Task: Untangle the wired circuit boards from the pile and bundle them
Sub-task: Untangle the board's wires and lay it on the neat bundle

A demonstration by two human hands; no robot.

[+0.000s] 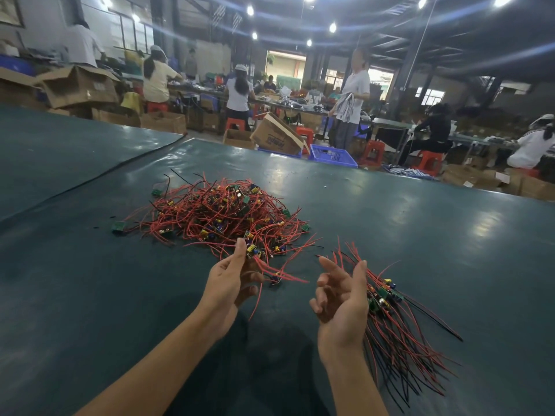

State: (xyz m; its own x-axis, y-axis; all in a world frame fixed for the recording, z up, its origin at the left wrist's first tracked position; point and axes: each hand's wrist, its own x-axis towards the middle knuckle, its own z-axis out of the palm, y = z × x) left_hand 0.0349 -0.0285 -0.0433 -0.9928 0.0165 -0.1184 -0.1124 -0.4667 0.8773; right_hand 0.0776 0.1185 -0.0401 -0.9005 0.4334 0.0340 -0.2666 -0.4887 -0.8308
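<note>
Pile (pixel 216 213), bundle (pixel 396 322), held board (pixel 251 251): one each

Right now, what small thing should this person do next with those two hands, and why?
Probably draw the left hand back from the tangled pile so that the wired board it pinches comes free. That board is at the pile's near edge, among other red wires, and the right hand is open beside the sorted bundle, where the board looks meant to go.

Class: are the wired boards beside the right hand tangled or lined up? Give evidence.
Lined up: in the sorted bundle, the boards sit clustered together and the wires run roughly parallel.
</note>
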